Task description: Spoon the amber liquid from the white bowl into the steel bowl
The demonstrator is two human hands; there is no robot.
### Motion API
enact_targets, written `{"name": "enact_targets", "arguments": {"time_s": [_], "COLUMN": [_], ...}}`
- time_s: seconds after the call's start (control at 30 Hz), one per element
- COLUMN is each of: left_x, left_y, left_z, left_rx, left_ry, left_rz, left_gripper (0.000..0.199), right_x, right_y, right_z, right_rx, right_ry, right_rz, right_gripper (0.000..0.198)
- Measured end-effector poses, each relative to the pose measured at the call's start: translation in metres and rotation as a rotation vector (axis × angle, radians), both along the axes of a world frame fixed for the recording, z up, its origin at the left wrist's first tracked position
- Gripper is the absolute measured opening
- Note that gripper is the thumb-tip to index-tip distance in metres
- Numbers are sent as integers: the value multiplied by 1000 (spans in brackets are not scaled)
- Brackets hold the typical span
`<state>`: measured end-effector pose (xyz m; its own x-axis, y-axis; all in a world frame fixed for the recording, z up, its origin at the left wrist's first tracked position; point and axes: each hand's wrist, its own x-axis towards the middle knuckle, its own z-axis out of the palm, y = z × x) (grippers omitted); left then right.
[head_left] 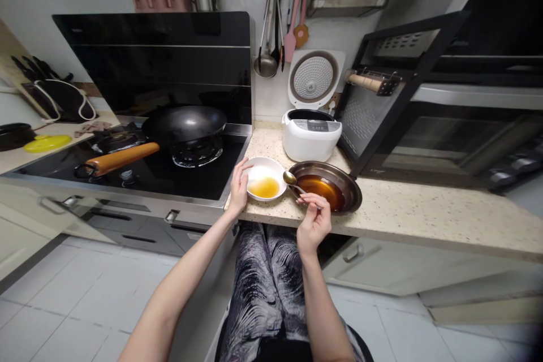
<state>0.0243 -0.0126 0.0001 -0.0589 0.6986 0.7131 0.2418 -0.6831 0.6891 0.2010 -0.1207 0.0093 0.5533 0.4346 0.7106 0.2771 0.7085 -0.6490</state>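
Note:
My left hand (240, 186) grips the left side of a small white bowl (254, 167), its fingers over the rim. A shallow pool of amber liquid (264, 187) lies in that bowl. Between the fingers and thumb of my right hand (314, 220) is a metal spoon (290, 178). Its bowl end is over the near edges of the two vessels, where the white bowl meets a wide metal bowl (354, 195). Darker reddish-brown liquid (324, 189) fills the bottom of the metal bowl. Whether the spoon carries liquid is hard to make out.
Behind the bowls stands a white rice cooker (311, 144) with its lid raised. On the stove to the left sits a black wok (184, 124), its wooden handle (123, 159) pointing toward me. A black rack and an oven (449, 136) stand on the right.

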Motion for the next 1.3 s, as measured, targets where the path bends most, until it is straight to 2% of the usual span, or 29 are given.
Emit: {"name": "enact_targets", "arguments": {"time_s": [0.3, 0.47, 0.67, 0.83, 1.0, 1.17, 1.3], "left_x": [0, 0, 0, 0, 0, 0, 0], "left_y": [0, 0, -1, -2, -1, -2, -2], "left_z": [1, 0, 1, 2, 1, 2, 2], "left_rx": [3, 4, -1, -9, -11, -13, -10], "left_ry": [2, -3, -4, -3, 6, 8, 4], "left_rz": [-2, 1, -1, 0, 5, 6, 11], "left_gripper": [39, 40, 41, 42, 41, 41, 40], "right_x": [15, 21, 27, 29, 31, 25, 13], "right_y": [3, 3, 5, 5, 5, 1, -3], "right_z": [-6, -7, -9, -11, -11, -10, -12], "right_rx": [22, 49, 85, 77, 58, 95, 92], "right_ry": [-161, -347, -612, -706, -687, -452, -307], "right_rz": [-122, -174, -136, -101, -102, -177, -133], "right_gripper": [14, 12, 26, 32, 30, 20, 16]}}
